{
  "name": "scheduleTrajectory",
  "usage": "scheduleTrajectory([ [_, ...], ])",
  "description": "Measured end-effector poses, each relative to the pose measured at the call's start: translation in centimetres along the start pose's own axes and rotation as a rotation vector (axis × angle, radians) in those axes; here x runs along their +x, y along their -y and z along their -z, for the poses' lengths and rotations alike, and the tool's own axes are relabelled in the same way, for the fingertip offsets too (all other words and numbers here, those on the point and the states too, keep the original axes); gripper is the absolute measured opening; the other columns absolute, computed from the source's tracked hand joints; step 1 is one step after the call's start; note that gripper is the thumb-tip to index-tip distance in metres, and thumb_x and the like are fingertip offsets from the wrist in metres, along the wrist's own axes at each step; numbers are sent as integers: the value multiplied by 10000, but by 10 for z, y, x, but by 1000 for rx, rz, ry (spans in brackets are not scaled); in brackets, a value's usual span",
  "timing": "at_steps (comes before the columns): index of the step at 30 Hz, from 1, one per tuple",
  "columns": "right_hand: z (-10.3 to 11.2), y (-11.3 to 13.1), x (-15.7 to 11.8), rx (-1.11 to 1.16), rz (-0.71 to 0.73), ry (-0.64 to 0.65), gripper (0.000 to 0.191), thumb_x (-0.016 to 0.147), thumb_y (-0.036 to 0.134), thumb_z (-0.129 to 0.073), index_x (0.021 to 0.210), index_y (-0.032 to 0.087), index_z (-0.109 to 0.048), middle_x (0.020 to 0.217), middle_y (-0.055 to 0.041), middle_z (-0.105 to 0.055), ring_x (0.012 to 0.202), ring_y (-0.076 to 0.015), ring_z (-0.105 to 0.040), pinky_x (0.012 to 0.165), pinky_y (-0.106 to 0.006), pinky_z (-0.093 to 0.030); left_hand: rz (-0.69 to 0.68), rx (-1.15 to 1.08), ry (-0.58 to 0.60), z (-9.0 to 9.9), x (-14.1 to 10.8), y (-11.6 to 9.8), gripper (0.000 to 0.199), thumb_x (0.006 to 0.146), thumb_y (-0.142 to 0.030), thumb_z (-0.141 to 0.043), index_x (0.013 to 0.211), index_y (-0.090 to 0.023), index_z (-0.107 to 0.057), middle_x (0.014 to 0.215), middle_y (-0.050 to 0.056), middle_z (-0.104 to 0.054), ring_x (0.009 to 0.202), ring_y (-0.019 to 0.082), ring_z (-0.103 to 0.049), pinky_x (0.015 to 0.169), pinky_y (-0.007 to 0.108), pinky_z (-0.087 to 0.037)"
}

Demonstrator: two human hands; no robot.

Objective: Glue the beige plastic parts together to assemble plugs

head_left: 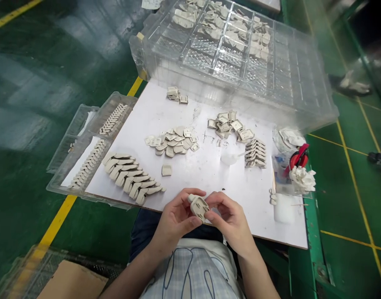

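Note:
Between my two hands, above the table's front edge, is a beige plastic part [199, 207] with a rounded outline, a small knob at one end and raised ribs on its inner face. My left hand [179, 216] grips it from the left with thumb and fingers. My right hand [226, 216] pinches its right edge. A single small beige piece [166, 170] lies just beyond my left hand. Further left, a row of curved beige parts [132, 176] is stacked overlapping. Ahead sits a loose pile of flat beige pieces [176, 142].
A large clear compartment tray [240, 83] with beige parts stands at the back. More pieces [226, 124] and a neat stack [255, 153] lie right of centre. Red-handled scissors [298, 160] and a white container [284, 209] are at right; clear trays [93, 143] at left.

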State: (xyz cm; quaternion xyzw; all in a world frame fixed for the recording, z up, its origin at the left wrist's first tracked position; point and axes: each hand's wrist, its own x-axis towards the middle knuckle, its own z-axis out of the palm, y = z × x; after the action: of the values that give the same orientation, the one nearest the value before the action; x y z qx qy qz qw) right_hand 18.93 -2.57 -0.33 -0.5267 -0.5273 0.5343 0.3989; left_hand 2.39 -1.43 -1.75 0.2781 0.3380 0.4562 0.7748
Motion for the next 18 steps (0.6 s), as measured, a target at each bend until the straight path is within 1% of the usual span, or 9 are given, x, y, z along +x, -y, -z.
scheduleTrajectory([
  [2, 6, -2, 1, -14, 32, -4, 246, 920, 460, -683, 891, 219, -723, 780, -12, -695, 700, -157, -639, 656, -275, -525, 6, -6, 1, 4, -1, 1, 358, 726, -441, -899, 972, -220, -761, 965, 50, -673, 822, 152, -575, 734, 249, -474],
  [3, 11, -3, 4, -60, 59, -75, 275, 930, 474, -664, 862, 215, -727, 778, -16, -701, 694, -158, -642, 651, -275, -523, 3, -3, -4, 5, -1, 1, 329, 719, -422, -908, 929, -218, -757, 962, 50, -685, 814, 148, -576, 723, 242, -468],
  [6, 31, -3, 25, -327, 92, -520, 298, 895, 495, -696, 857, 201, -723, 754, -12, -686, 651, -152, -621, 617, -275, -492, 16, -11, 6, 8, 0, 2, 300, 709, -387, -922, 848, -209, -723, 943, 38, -690, 721, 110, -532, 649, 219, -428],
  [7, 37, -4, 34, -418, 71, -629, 301, 852, 491, -743, 913, 197, -722, 735, 4, -665, 614, -143, -593, 602, -276, -476, 27, -26, 21, 8, 0, 2, 320, 704, -403, -923, 852, -209, -716, 922, 33, -680, 690, 100, -509, 622, 214, -412],
  [8, 43, -4, 44, -490, 45, -659, 335, 816, 478, -777, 983, 193, -720, 705, 26, -635, 571, -131, -554, 596, -280, -462, 38, -47, 38, 8, 2, 1, 348, 699, -433, -921, 862, -209, -710, 894, 27, -665, 666, 94, -491, 597, 211, -394],
  [10, 50, -4, 59, -540, 8, -589, 362, 800, 444, -784, 1049, 190, -717, 628, 67, -549, 510, -111, -467, 593, -284, -439, 52, -88, 62, 6, 4, 1, 406, 689, -500, -910, 864, -205, -692, 845, 19, -632, 643, 94, -470, 564, 212, -361],
  [12, 52, -4, 67, -448, 22, -541, 280, 814, 430, -767, 955, 194, -715, 612, 67, -514, 526, -110, -449, 588, -277, -428, 71, -111, 61, 3, 5, 1, 452, 681, -553, -897, 849, -198, -672, 833, 20, -612, 640, 99, -460, 559, 221, -345],
  [16, 50, -3, 55, 8, 107, -531, 342, 828, 517, -749, 960, 234, -609, 978, -46, -696, 805, -182, -654, 666, -296, -510, 126, -129, 25, 0, 7, 2, 493, 675, -595, -884, 837, -184, -666, 836, 27, -602, 667, 111, -456, 609, 245, -360],
  [18, 50, -2, 45, 194, 90, -436, 382, 861, 570, -704, 1020, 265, -539, 1051, -66, -724, 789, -195, -686, 634, -310, -524, 154, -159, 4, 0, 8, 4, 487, 679, -585, -888, 841, -180, -671, 815, 23, -602, 688, 118, -473, 650, 256, -380],
])
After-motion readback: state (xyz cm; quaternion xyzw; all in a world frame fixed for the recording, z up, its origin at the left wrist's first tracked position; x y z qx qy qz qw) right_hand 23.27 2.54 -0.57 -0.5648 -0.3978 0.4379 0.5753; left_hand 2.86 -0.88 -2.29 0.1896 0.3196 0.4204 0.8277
